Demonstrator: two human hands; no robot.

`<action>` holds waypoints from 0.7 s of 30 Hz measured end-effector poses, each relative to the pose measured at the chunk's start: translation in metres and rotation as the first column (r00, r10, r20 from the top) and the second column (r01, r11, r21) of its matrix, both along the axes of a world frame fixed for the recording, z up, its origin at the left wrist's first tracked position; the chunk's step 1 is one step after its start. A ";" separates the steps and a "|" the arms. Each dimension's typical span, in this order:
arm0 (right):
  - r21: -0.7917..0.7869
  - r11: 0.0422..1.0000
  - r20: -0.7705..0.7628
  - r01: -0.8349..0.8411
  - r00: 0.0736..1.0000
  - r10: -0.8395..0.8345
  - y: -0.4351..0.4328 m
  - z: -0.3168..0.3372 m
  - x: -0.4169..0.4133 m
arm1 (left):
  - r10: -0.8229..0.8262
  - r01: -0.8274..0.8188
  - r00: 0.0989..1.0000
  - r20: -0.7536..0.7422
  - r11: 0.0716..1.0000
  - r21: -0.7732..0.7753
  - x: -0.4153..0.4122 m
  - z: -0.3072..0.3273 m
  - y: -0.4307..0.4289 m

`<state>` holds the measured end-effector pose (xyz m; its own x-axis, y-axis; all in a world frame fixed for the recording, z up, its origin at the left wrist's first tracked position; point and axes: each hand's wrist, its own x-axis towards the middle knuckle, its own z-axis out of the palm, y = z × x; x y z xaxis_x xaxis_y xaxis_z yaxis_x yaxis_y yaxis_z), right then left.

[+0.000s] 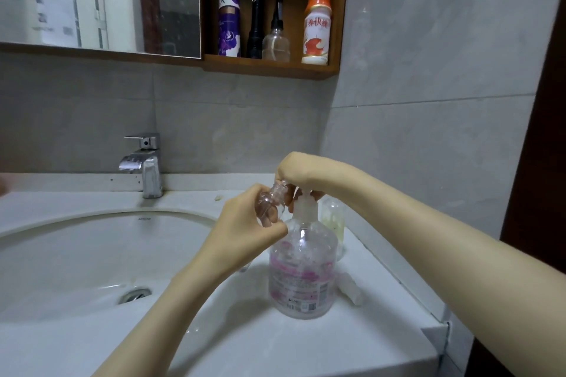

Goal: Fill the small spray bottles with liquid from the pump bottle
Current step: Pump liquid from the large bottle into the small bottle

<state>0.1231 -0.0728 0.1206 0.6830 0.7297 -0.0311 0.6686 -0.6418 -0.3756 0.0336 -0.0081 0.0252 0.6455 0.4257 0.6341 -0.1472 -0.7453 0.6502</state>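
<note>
White counter (275, 346), grey tile wall (245, 119) — our left hand (245, 229) grips small spray bottle (271, 200), right hand (298, 168) curls over pump bottle (303, 242) top; pink label (294, 272) illegible.

Chrome faucet (144, 165) at the back of the white sink (61, 254). Up right of the faucet, a wooden shelf (269, 69) holds a purple can (229, 18), probably a black flashlight (256, 15), a clear nozzle bottle (276, 43) and an orange-capped drink (317, 30).

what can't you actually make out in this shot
Head view only:
- Pump spout and small spray bottle mouth: covered by fingers of the right hand.
- Liquid level in that bottle: clear plastic, wrapped by the left hand.
- The pale bottle behind the pump bottle: mostly blocked by it.
- The white piece on the counter: blurred.
</note>
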 end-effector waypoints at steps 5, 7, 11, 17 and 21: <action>-0.137 0.989 0.159 -0.056 0.984 0.077 0.007 -0.004 -0.002 | 0.003 -0.003 1.000 -0.008 1.000 -0.007 0.000 0.002 0.002; -0.155 0.985 0.163 -0.079 0.981 0.104 0.006 -0.006 -0.003 | 0.009 -0.009 1.000 -0.017 1.000 0.008 -0.002 0.003 0.000; -0.082 0.994 0.037 -0.076 0.996 0.079 -0.001 0.001 0.001 | 0.006 -0.006 1.000 -0.010 1.000 0.008 -0.003 0.009 -0.007; -0.057 0.996 0.002 -0.068 0.998 0.068 0.000 0.005 0.003 | -0.021 0.021 1.000 -0.006 1.000 0.021 -0.004 0.015 -0.009; -0.046 0.997 0.095 -0.068 0.993 0.072 0.008 -0.002 0.006 | -0.024 0.024 1.000 -0.019 0.999 0.021 -0.004 0.013 -0.002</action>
